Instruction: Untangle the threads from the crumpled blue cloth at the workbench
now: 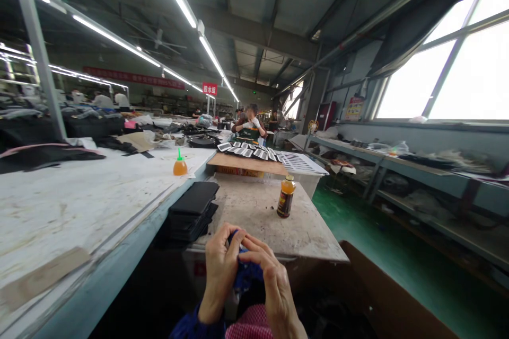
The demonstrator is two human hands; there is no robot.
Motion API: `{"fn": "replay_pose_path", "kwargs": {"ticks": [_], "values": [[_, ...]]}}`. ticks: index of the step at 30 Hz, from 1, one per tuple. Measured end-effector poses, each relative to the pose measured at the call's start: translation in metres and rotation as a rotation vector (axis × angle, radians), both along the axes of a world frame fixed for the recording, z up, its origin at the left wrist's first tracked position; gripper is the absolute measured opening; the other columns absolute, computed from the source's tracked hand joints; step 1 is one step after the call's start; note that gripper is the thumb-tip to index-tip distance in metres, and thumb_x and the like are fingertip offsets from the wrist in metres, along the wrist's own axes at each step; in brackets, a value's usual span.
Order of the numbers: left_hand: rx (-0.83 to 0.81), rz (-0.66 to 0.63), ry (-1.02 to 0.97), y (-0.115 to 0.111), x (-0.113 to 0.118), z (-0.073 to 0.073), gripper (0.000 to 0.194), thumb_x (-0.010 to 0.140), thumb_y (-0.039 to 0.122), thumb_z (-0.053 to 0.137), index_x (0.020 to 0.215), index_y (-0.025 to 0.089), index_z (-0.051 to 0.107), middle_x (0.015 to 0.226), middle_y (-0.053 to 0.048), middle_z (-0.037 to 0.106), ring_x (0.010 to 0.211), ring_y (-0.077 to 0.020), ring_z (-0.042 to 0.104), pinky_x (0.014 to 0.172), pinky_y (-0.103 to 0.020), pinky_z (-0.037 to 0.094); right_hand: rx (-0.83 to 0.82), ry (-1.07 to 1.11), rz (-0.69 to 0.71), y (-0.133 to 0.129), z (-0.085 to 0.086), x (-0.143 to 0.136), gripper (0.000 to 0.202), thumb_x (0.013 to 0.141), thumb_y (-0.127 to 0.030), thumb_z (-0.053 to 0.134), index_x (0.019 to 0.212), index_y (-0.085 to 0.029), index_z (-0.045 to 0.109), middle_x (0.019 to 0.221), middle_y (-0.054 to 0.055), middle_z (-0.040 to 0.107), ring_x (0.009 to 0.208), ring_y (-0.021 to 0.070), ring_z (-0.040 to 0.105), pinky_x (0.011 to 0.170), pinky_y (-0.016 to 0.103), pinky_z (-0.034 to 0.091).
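Note:
My left hand (222, 259) and my right hand (270, 270) come together at the near edge of a worn board (246, 212). A bunched blue cloth (248, 273) is between them, partly hidden by the fingers. Both hands are closed, pinching the cloth near the fingertips. Beyond them, a bottle (285, 198) with a dark label and amber contents stands upright on the board. To the left of the board's middle lies a stack of black flat pieces (194, 204), close to my left hand but apart from it.
An orange squeeze bottle (180, 164) with a green nozzle stands on the long white table (119, 190) at left. A cardboard strip (47, 278) lies near its edge. White-and-black pieces (250, 151) lie ahead, before a seated person (251, 124). An open cardboard box (382, 280) is at lower right.

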State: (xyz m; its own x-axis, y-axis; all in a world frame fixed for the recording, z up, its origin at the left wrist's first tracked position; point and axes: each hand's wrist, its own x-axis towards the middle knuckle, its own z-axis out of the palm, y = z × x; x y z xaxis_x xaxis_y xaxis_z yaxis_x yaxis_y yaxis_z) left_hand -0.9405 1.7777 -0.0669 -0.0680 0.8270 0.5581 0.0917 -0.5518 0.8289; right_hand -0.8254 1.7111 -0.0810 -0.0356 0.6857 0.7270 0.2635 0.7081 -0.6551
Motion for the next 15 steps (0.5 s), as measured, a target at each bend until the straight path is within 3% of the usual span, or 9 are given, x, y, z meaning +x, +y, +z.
{"fn": "replay_pose_path", "kwargs": {"ticks": [4,10,13,15], "values": [[0.052,0.062,-0.054,-0.004,-0.001,0.003,0.033,0.083,0.047,0.058,0.068,0.019,0.061,0.065,0.001,0.059,0.063,-0.0135,0.054,0.063,-0.025,0.042,-0.016,0.033,0.036,0.0,0.0,-0.002,0.058,0.101,-0.06,0.022,0.109,-0.028,0.069,0.139,0.002,0.059,0.137,0.0188,0.046,0.115,0.036,0.036],[-0.294,-0.105,-0.462,0.002,-0.017,0.007,0.044,0.066,0.057,0.077,0.068,0.017,0.06,0.059,0.005,0.047,0.051,-0.0071,0.038,0.046,-0.018,0.032,-0.101,0.148,0.059,-0.008,0.001,0.001,0.069,0.097,-0.068,0.021,0.11,-0.028,0.074,0.143,0.004,0.056,0.14,0.0251,0.043,0.12,0.045,0.029],[-0.35,-0.065,-0.59,0.004,-0.028,0.011,0.049,0.057,0.06,0.083,0.071,0.016,0.066,0.063,0.003,0.055,0.053,-0.0069,0.042,0.045,-0.016,0.034,-0.179,0.379,0.164,-0.007,-0.003,0.004,0.076,0.095,-0.071,0.017,0.104,-0.025,0.076,0.142,0.007,0.056,0.141,0.0286,0.042,0.123,0.051,0.02],[-0.302,-0.012,-0.529,0.001,-0.033,0.015,0.049,0.059,0.059,0.083,0.08,0.016,0.073,0.073,-0.001,0.065,0.06,-0.0095,0.051,0.049,-0.017,0.04,-0.197,0.48,0.254,-0.005,-0.006,0.005,0.077,0.095,-0.071,0.015,0.109,-0.025,0.075,0.142,0.008,0.056,0.142,0.0283,0.041,0.124,0.052,0.016]]}}
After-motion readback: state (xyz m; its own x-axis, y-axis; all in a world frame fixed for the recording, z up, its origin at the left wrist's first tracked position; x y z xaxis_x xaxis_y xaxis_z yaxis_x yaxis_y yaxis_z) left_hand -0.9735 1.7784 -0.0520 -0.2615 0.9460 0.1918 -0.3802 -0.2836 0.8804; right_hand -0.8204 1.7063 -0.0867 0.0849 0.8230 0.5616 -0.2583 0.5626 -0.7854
